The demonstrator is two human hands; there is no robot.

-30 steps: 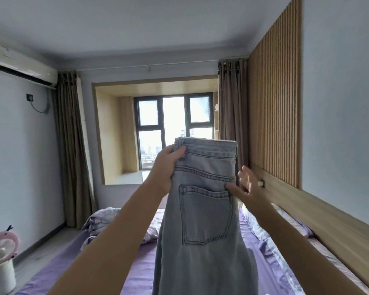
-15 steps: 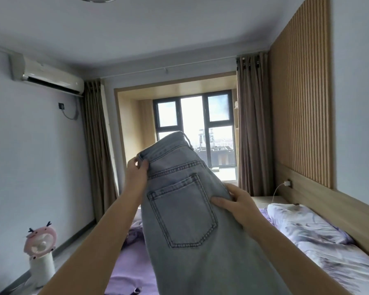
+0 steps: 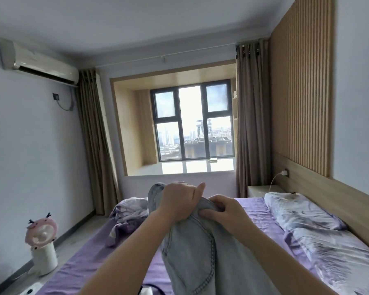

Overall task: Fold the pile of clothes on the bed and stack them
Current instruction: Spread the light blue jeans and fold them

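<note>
Above the bed [image 3: 90, 258], the left hand [image 3: 177, 201] and right hand [image 3: 226, 211] are gripping the jeans [image 3: 196, 252], fingers curled around bunched denim.

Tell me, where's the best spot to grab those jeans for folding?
Probably the waistband end of the jeans, gripped from above at its two sides, roughly where the left hand and right hand hold it. It is bunched on top there while the legs hang down, so they should fall straight.

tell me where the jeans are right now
In the head view the jeans hang low at centre above the purple bed, their top bunched between the left hand and right hand.
</note>
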